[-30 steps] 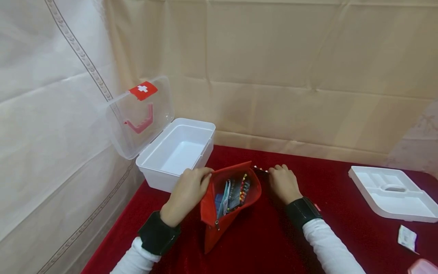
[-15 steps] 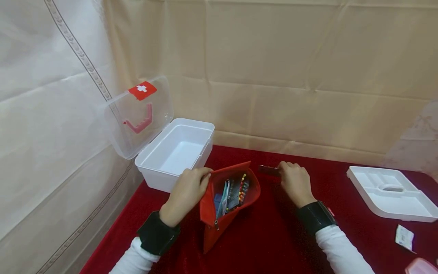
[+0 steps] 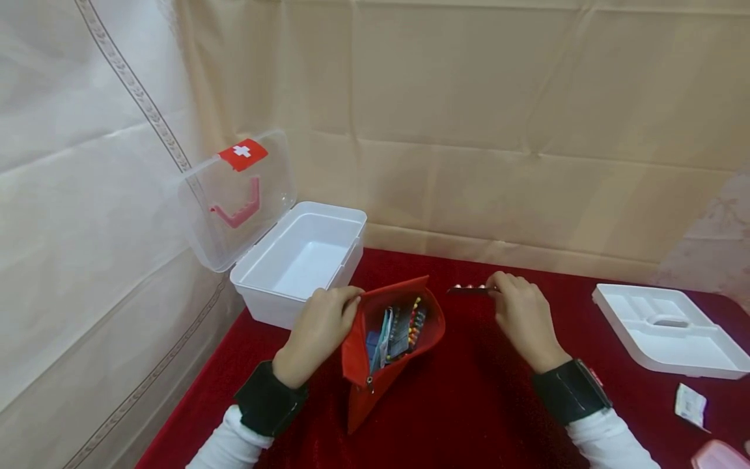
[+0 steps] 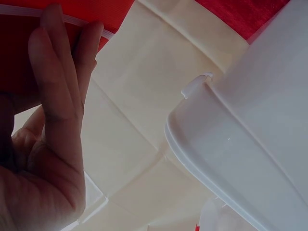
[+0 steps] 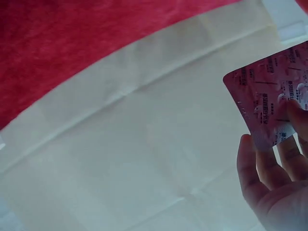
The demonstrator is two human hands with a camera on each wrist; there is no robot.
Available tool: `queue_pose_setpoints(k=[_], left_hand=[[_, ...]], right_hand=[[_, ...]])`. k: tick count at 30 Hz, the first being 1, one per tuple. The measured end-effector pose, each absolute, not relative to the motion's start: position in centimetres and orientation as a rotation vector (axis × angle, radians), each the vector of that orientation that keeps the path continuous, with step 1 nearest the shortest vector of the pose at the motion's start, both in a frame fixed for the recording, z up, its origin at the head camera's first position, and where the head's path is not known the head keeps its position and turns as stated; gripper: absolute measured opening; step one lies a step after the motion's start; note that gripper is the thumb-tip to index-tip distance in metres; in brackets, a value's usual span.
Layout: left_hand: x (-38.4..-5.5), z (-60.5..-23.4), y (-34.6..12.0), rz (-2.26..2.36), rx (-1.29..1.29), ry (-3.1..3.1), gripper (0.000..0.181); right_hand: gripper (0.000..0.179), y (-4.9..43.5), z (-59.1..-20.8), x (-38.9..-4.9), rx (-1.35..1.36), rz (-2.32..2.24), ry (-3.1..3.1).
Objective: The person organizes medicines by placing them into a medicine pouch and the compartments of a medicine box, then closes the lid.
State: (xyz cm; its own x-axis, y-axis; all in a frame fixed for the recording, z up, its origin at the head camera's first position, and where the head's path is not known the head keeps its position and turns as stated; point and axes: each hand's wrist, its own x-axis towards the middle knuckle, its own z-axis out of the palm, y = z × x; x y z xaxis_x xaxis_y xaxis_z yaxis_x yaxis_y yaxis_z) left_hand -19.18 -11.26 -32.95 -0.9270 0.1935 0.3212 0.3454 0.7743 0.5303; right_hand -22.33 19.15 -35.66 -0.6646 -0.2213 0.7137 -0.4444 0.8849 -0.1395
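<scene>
At the head view's middle, a red zip pouch gapes open at the top, its upper left edge gripped by my left hand. Inside it are capsule blister packs and some blue, flat items. In the left wrist view the fingers lie against red fabric. To the right of the pouch, my right hand pinches a blister pack, edge-on in the head view. The right wrist view shows the pack's pinkish foil back with printed text, the thumb pressed on it.
A white first-aid box with its clear lid raised stands behind my left hand. A white divided tray lies far right, near a small white packet and a pink item. Red cloth covers the table.
My right hand has moved right, away from the pouch, carrying the blister pack, and the pack has turned in the fingers' hold. My left hand and the pouch have stayed nearly still.
</scene>
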Motion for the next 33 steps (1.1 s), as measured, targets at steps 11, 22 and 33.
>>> queue_pose_setpoints(k=[11,22,33], left_hand=[[-19.1,-32.9,-11.3,-0.900,-0.427,-2.718,0.023],[-19.2,-33.0,-11.2,-0.857,-0.433,-2.698,0.020],[-19.2,-33.0,-11.2,-0.882,-0.441,-2.711,0.021]], right_hand=[[0.026,16.1,-33.9,-20.4,0.728,0.439,-2.281],[0.031,13.2,-34.4,-20.1,1.003,0.505,-2.268],[0.039,12.1,-35.2,-21.3,1.140,0.362,-2.389]])
